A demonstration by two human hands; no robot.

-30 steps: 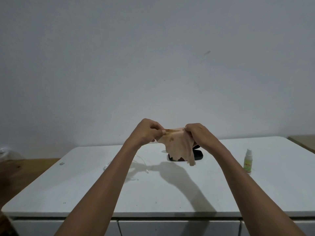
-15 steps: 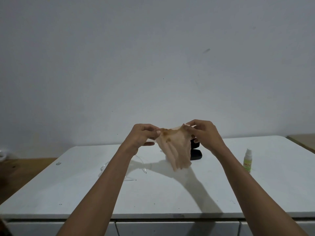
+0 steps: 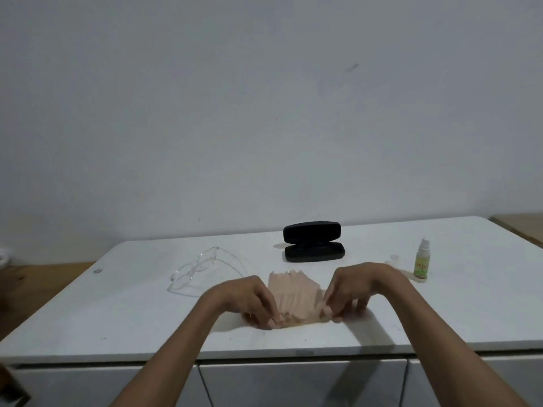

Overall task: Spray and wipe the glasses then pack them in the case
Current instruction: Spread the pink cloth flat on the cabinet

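Observation:
A peach wiping cloth (image 3: 293, 295) lies flat on the white table (image 3: 117, 312), near its front edge. My left hand (image 3: 249, 298) pinches the cloth's near left corner against the table. My right hand (image 3: 352, 286) pinches its near right corner. Clear-framed glasses (image 3: 197, 268) lie on the table to the left of the cloth, arms unfolded. A black glasses case (image 3: 313, 245) stands open behind the cloth. A small spray bottle (image 3: 421, 259) with a green label stands at the right, its cap (image 3: 392, 259) beside it.
The table backs onto a plain wall. Drawer fronts (image 3: 293, 383) show below the front edge. Wooden surfaces (image 3: 523, 227) flank the table on both sides. A small dark speck (image 3: 97, 270) lies at the table's left.
Both hands have come down from mid-air and laid the hanging cloth flat on the table. The case, earlier hidden behind the cloth, is in full view.

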